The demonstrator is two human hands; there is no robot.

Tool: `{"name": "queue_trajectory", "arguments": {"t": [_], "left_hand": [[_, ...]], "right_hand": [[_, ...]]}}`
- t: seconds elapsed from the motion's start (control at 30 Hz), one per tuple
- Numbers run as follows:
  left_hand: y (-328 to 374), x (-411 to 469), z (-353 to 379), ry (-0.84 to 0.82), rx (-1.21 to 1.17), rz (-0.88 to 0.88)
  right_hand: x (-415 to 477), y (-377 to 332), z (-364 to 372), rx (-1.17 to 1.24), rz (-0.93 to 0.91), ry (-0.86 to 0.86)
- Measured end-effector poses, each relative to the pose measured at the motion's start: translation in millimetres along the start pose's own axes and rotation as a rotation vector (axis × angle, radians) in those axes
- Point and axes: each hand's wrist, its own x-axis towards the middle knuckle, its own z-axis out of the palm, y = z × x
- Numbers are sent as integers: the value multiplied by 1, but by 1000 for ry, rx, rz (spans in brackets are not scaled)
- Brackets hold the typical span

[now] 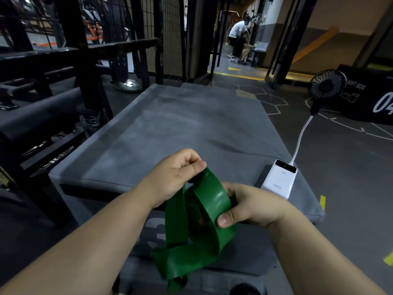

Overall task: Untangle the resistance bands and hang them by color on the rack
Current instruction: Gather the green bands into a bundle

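Note:
A wide green resistance band [200, 235] hangs folded and twisted between my hands, above the near edge of a grey padded box [170, 128]. My left hand [176, 175] pinches the band's top fold between thumb and curled fingers. My right hand [251, 205] grips the band's right side, with the thumb pressed on its front face. The band's lower loops dangle in a bunch below my wrists. A black metal rack [70, 60] stands to the left.
A white power bank [279, 178] lies on the box's right edge, cabled to a small black fan [327, 84]. A black soft box [370, 94] sits at the far right. Two people are in the doorway beyond [240, 39].

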Motion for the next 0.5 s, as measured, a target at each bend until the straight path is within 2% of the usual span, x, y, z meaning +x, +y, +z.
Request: {"name": "queue_trajectory", "arguments": {"t": [0.13,0.23,0.4,0.5], "left_hand": [[4,-1,-2,-15,-145,-36],[2,-1,-3,-1,-160,-95],[-2,-3,-5,-191,-391,-167],[-3,-4,0,-203,-522,-160]], "right_hand": [[-4,0,-3,116,-39,-39],[-10,-1,-6,250,-80,-67],[-10,1,-14,418,-231,-200],[-7,3,-13,421,-295,-203]]}}
